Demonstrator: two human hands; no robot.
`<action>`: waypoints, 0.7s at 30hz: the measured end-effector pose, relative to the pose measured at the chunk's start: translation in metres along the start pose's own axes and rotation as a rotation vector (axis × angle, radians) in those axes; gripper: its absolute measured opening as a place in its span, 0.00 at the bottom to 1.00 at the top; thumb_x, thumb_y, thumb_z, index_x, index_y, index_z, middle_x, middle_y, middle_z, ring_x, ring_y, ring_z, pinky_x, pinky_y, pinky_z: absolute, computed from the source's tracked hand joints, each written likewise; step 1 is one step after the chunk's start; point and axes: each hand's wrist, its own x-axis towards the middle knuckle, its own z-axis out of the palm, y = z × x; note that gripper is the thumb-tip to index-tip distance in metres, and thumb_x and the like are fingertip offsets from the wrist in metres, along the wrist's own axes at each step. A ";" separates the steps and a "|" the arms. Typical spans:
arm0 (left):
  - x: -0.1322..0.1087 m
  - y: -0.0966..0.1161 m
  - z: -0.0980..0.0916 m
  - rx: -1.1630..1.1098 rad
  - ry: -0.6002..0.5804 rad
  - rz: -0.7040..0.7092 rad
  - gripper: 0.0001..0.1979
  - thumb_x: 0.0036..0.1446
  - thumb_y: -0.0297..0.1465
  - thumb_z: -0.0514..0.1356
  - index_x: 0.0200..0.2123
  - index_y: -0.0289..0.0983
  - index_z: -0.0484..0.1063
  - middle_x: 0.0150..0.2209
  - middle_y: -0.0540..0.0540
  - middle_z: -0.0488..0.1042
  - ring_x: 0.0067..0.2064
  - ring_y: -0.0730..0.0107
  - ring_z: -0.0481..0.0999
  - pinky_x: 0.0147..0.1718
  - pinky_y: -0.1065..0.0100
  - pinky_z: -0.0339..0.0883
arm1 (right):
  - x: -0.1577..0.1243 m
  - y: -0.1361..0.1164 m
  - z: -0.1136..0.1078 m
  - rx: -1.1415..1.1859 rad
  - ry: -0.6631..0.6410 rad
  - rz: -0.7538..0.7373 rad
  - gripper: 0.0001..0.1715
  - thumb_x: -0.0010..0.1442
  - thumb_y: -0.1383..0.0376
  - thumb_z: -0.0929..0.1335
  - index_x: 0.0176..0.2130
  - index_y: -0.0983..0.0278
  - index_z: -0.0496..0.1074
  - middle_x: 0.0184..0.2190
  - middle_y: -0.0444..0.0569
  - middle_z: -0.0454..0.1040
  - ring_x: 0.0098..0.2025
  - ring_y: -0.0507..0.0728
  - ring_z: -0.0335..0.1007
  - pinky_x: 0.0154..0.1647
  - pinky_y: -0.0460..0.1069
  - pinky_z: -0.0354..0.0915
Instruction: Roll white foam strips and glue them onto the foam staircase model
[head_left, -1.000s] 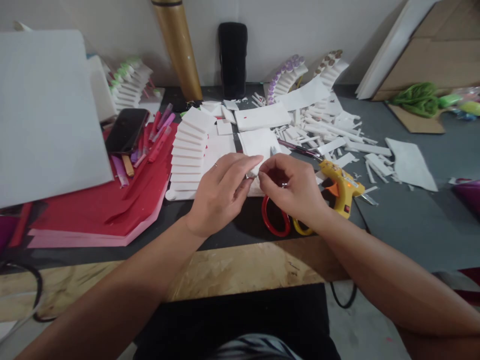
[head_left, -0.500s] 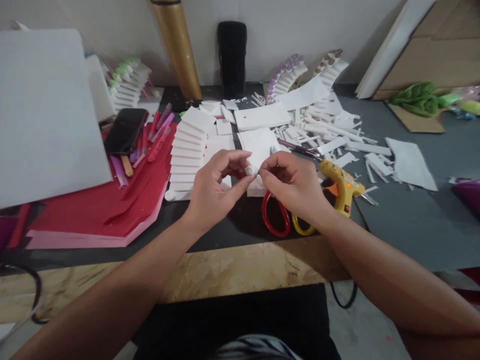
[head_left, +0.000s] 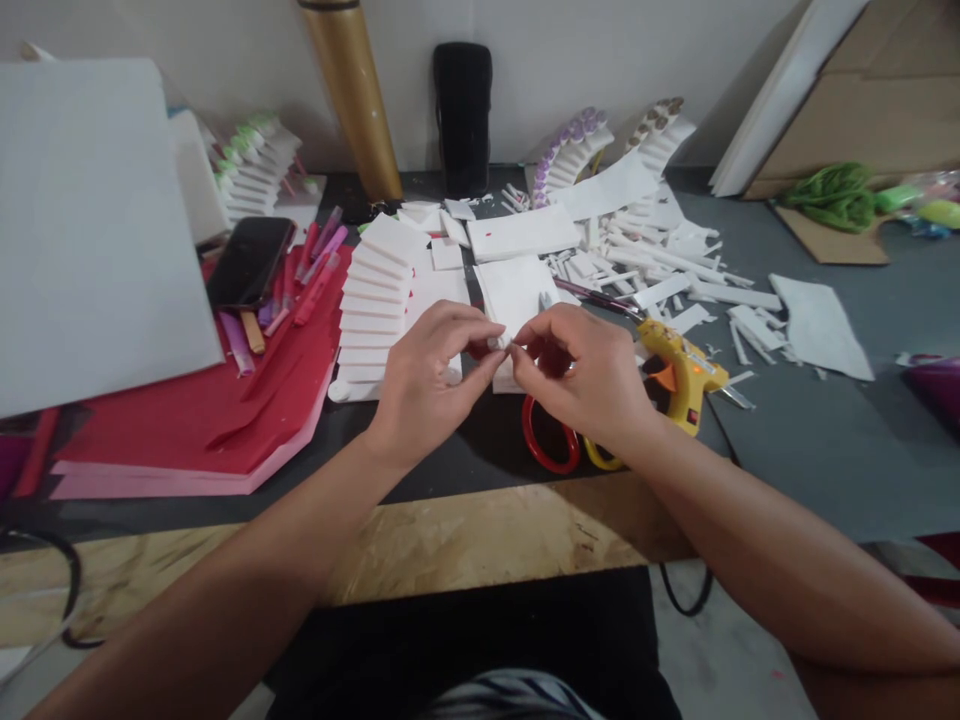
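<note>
My left hand (head_left: 427, 380) and my right hand (head_left: 589, 375) meet over the middle of the table, fingertips pinched together on a small white foam piece (head_left: 501, 343). Under my right hand lie scissors with a red handle loop (head_left: 547, 450) and a yellow one. Just beyond my hands sits a white foam square (head_left: 517, 285). Left of my left hand stands a white foam staircase model (head_left: 375, 305). A yellow glue gun (head_left: 682, 372) lies right of my right hand.
Red and pink foam sheets (head_left: 195, 420) with pens and a black phone (head_left: 251, 262) lie at left under a large white board (head_left: 90, 220). White foam scraps (head_left: 660, 270) litter the right. A gold tube (head_left: 352, 95) and black object (head_left: 463, 115) stand at the back.
My left fingers have curled from stretched out into a pinch on the small white piece. Both hands shifted slightly; my right fingers closed in against the left.
</note>
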 end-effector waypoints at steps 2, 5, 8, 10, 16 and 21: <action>0.000 0.001 0.000 0.065 0.006 0.052 0.06 0.63 0.29 0.64 0.43 0.40 0.78 0.43 0.43 0.79 0.44 0.66 0.79 0.45 0.63 0.75 | 0.000 0.001 0.000 -0.016 -0.015 -0.002 0.03 0.60 0.67 0.69 0.34 0.63 0.70 0.28 0.45 0.74 0.26 0.50 0.66 0.29 0.48 0.61; -0.001 0.000 0.000 0.118 0.008 0.082 0.07 0.65 0.29 0.63 0.45 0.40 0.77 0.44 0.43 0.79 0.45 0.65 0.79 0.45 0.63 0.75 | 0.000 0.000 0.000 -0.020 -0.033 0.013 0.03 0.60 0.66 0.69 0.34 0.62 0.70 0.29 0.45 0.73 0.26 0.50 0.67 0.29 0.48 0.61; -0.002 0.000 0.001 0.157 -0.002 0.096 0.07 0.65 0.28 0.62 0.46 0.40 0.77 0.44 0.43 0.79 0.46 0.65 0.79 0.45 0.62 0.75 | 0.000 0.000 0.001 -0.019 -0.036 0.017 0.03 0.59 0.66 0.69 0.33 0.62 0.70 0.29 0.45 0.73 0.27 0.51 0.67 0.29 0.48 0.61; -0.002 0.000 0.001 0.173 -0.006 0.106 0.08 0.64 0.28 0.62 0.46 0.40 0.76 0.44 0.43 0.79 0.46 0.64 0.79 0.46 0.62 0.75 | 0.000 0.000 0.001 -0.028 -0.026 0.013 0.03 0.59 0.67 0.69 0.33 0.62 0.70 0.28 0.45 0.73 0.27 0.51 0.68 0.30 0.48 0.61; -0.002 0.002 0.001 0.153 -0.013 0.094 0.07 0.64 0.27 0.62 0.45 0.40 0.76 0.44 0.43 0.78 0.45 0.64 0.79 0.45 0.62 0.75 | 0.002 -0.001 0.000 -0.009 -0.018 0.044 0.02 0.57 0.70 0.68 0.31 0.64 0.71 0.26 0.45 0.73 0.28 0.52 0.68 0.30 0.48 0.61; 0.000 0.001 0.001 0.078 -0.006 0.050 0.06 0.63 0.29 0.64 0.43 0.40 0.77 0.43 0.44 0.78 0.42 0.66 0.79 0.44 0.63 0.75 | 0.003 0.000 0.001 0.138 -0.030 0.180 0.03 0.57 0.70 0.69 0.31 0.64 0.73 0.25 0.43 0.74 0.26 0.51 0.67 0.29 0.47 0.61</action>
